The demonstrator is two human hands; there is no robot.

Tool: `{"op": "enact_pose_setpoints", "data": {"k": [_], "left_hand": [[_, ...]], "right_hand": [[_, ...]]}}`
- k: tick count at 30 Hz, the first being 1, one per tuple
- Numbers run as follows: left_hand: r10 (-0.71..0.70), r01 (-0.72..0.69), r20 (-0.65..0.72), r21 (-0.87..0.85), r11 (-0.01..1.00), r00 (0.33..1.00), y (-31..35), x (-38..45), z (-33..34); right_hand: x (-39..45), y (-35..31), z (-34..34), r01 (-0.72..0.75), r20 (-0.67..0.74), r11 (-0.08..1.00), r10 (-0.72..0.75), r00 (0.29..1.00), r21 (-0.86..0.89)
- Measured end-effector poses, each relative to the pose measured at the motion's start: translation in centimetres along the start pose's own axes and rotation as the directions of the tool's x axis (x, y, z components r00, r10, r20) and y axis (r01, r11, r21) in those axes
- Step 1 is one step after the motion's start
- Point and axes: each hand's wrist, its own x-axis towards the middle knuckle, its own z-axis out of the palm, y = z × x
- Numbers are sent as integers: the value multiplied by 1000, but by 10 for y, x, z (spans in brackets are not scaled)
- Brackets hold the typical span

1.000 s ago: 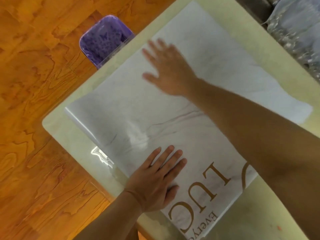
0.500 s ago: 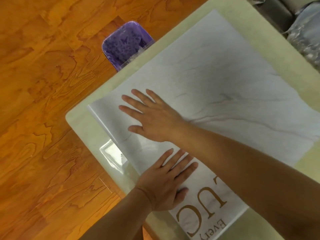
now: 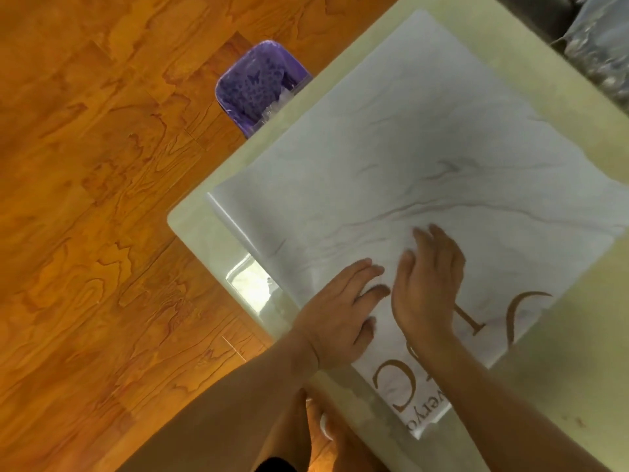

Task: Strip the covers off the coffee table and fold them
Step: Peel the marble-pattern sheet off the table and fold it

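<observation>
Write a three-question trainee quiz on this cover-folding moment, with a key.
1. True or false: both hands lie flat on the folded cover.
2. Which thing stands on the wooden floor beside the coffee table? A) a purple bin B) a red stool C) a green box
3. Fill in: the lettering printed on the cover is ____ in colour.

Key:
1. True: the left hand and right hand rest side by side on it, fingers straight, gripping nothing.
2. A: the purple bin, partly hidden behind the table's edge.
3. Brown.
</observation>
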Motion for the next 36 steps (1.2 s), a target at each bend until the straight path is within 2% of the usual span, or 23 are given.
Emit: {"op": "enact_pose_setpoints", "data": {"k": [3,5,7,9,10,12,14,17,18,20,23,27,29,36], "left_hand": [[-43,41,-27,-83,996,999,-6,0,-5],[-97,105,-116,66,992,989,-27,3,-11],[-251,291,-178,254,922,951,-58,5,-37],[-467,496,-167,341,799,868,-96,-1,-70],[-536,549,-140,341,763,832,-110,-6,-86],[-550,549,-112,357,755,828,-125,-12,-98],[-575,580,-117,301,757,810,-123,-10,-95],[-707,749,-258,144,646,659,-119,1,-94],[-709,772,-315,161,615,631,-120,3,-97],[-612,740,-425,284,609,667,-124,4,-103],[-491,671,-476,361,647,730,-138,5,-113],[-534,690,-441,384,614,721,-156,14,-128],[-531,672,-413,436,598,740,-160,17,-134],[-504,594,-314,451,666,804,-161,13,-153]], "right_hand": [[-21,6,11,44,90,989,-31,995,-140],[-21,7,13,30,104,985,-12,994,-171],[-22,9,14,35,91,983,-19,996,-181],[-22,10,15,49,88,980,-32,996,-191],[-22,10,16,49,85,980,-33,996,-193],[-21,11,18,43,55,981,-33,998,-189],[-21,11,19,46,34,981,-40,999,-189],[-21,12,20,49,16,982,-47,999,-185],[-21,12,20,47,13,980,-45,999,-193],[-21,12,22,46,9,978,-46,999,-201],[-21,13,22,41,16,977,-38,999,-209],[-21,14,22,41,24,975,-37,999,-219],[-21,13,21,41,23,975,-37,999,-220],[-21,12,21,44,23,977,-40,999,-207]]}}
